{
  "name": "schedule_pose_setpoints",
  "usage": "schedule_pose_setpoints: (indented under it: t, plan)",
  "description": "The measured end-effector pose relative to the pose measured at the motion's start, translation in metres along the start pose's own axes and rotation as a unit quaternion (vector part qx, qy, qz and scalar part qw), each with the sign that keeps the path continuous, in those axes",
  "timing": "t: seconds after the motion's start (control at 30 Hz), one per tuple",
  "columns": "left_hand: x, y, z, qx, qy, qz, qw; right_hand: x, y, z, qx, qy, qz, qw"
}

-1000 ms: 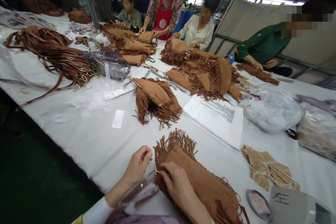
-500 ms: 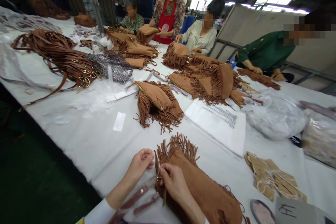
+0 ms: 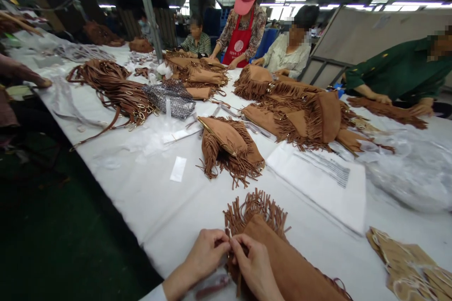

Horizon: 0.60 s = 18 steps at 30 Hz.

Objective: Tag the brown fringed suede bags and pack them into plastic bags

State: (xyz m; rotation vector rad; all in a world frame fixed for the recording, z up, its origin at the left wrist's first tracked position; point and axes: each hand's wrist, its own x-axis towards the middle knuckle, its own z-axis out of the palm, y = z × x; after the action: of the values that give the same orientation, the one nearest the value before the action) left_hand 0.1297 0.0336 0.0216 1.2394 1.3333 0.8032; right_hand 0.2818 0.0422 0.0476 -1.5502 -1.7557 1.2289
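Note:
A brown suede bag with a fringed end lies before me, running off the bottom of the view. My left hand and my right hand meet at its left edge, fingertips pinched close together. Between them shows a small pale piece, too small to make out. My right hand rests over the bag's edge. Under my left wrist lies a plastic-wrapped strap, partly hidden by the arm.
Another fringed bag lies ahead, near a white printed sheet and a white slip. Brown straps with clasps lie left; tan tags lie right. Several co-workers stand or sit around piled bags. The table edge drops at left.
My left hand has moved right to meet my right hand at the bag's edge; its fingers have closed into a pinch. The view has shifted left. The co-worker in the red apron has lowered a bag.

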Motion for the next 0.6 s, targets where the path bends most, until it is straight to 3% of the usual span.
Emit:
schedule_pose_setpoints:
  t: [0.27,0.6]
  plan:
    - [-0.002,-0.003,0.007,-0.079,0.05,-0.028,0.995,-0.001,0.004,0.003,-0.024,0.024,0.011,0.999]
    - [0.0,-0.008,0.013,-0.171,0.053,-0.073,0.981,-0.003,0.008,0.007,-0.067,0.036,-0.032,0.997]
